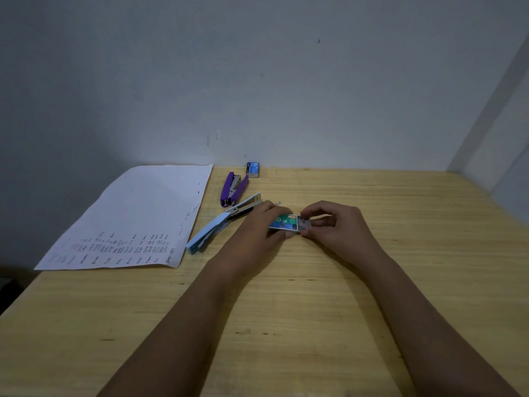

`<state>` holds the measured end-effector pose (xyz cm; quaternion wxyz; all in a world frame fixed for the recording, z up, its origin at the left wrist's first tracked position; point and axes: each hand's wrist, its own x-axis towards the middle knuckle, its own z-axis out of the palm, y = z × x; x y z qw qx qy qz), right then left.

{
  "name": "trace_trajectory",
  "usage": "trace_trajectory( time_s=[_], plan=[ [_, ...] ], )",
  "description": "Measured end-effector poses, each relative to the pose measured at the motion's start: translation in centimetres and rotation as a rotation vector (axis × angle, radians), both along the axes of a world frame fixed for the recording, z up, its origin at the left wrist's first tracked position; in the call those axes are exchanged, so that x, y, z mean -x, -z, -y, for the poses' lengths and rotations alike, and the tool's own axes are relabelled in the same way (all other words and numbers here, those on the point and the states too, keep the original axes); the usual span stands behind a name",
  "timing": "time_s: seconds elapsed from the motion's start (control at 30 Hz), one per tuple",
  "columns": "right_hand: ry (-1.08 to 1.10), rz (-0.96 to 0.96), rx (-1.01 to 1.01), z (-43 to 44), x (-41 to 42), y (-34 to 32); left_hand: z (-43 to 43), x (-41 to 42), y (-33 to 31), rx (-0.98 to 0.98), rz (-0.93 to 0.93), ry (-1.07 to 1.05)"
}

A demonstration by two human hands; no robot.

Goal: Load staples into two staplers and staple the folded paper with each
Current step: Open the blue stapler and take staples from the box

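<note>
A green staple box (284, 223) is held just above the wooden table (372, 253) between both hands. My left hand (257, 227) grips its left end. My right hand (335, 224) pinches the inner tray (304, 224) that sticks out of the box's right end. A light blue stapler (211, 227) lies hinged open just left of my left hand. A purple stapler (232, 189) lies open behind it. The printed paper (137, 213) lies flat at the left, unfolded as far as I can see.
A second, blue staple box (253, 169) stands against the wall behind the purple stapler. The wall runs along the table's far edge and a side wall rises at the right. The paper overhangs the table's left edge.
</note>
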<state>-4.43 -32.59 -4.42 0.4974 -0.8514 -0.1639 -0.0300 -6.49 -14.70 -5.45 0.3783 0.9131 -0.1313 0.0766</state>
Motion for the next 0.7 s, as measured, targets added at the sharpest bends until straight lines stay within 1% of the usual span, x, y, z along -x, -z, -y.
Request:
trace_trajectory(
  time_s=[0.07, 0.17, 0.37, 0.53, 0.7],
  plan=[
    [0.000, 0.012, -0.015, -0.11, -0.04, 0.05, -0.10, -0.03, -0.18, 0.005, 0.019, -0.009],
    [0.003, 0.048, 0.016, -0.23, -0.14, 0.20, -0.31, -0.05, -0.26, 0.038, 0.028, -0.016],
    [0.039, 0.146, 0.101, 0.02, -0.39, 0.39, -0.44, 0.11, -0.44, 0.247, -0.026, -0.057],
    [-0.016, 0.140, 0.128, -0.05, -0.43, 0.40, -0.73, 0.01, -0.26, 0.297, -0.069, -0.050],
    [-0.015, 0.151, 0.163, -0.21, -0.39, 0.33, -0.77, -0.01, -0.39, 0.261, -0.072, -0.053]
  ],
)
